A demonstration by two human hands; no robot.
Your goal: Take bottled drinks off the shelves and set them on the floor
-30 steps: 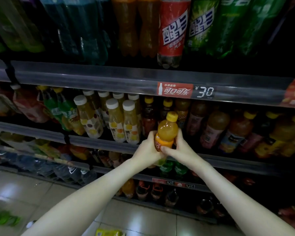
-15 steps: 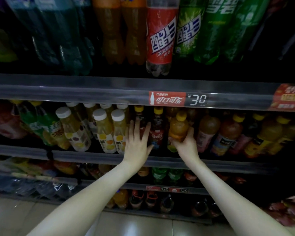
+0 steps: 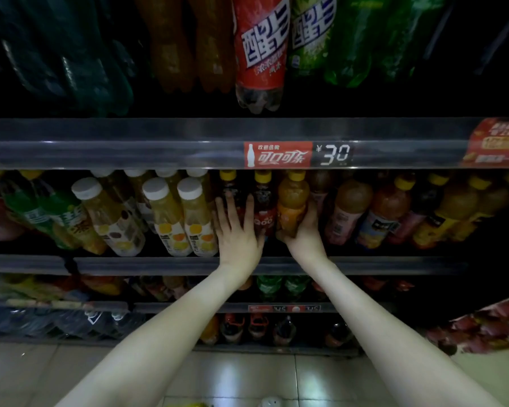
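**Orange bottle (image 3: pixel 291 204) back on shelf (image 3: pixel 130 264)**

Floor (image 3: pixel 247 374) at 6 o'clock gets nothing yet. Left grip (image 3: pixel 238 230) lies flat, open, on dark bottles (image 3: pixel 263 207). Right grip (image 3: pixel 304 233), at its 3 o'clock, curls round the bottle, just pushed back in.

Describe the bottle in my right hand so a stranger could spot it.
Find the red price tag marked 30 on the shelf rail and look at the row just under it. There the right hand grips an orange drink bottle with a yellow cap. It is brighter than the dark red-labelled bottle on its left and the pink-labelled bottle on its right.
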